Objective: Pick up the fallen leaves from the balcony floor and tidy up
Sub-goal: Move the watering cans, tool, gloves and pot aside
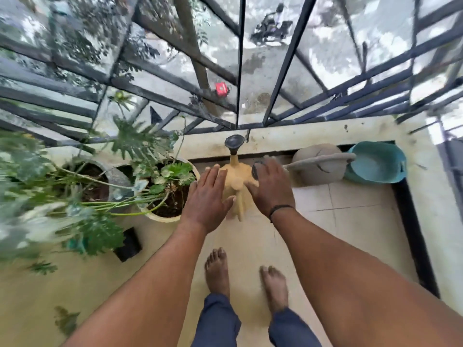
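I reach my left hand and right hand, fingers straight and loosely spread, to either side of a yellow watering can, apparently to shift it; a fallen leaf lies well behind my fingertips.

A home balcony high above a street: dark metal grille across the upper frame, potted plants at left, watering cans (one yellow, one grey) on the pale tiled floor, bare feet below.
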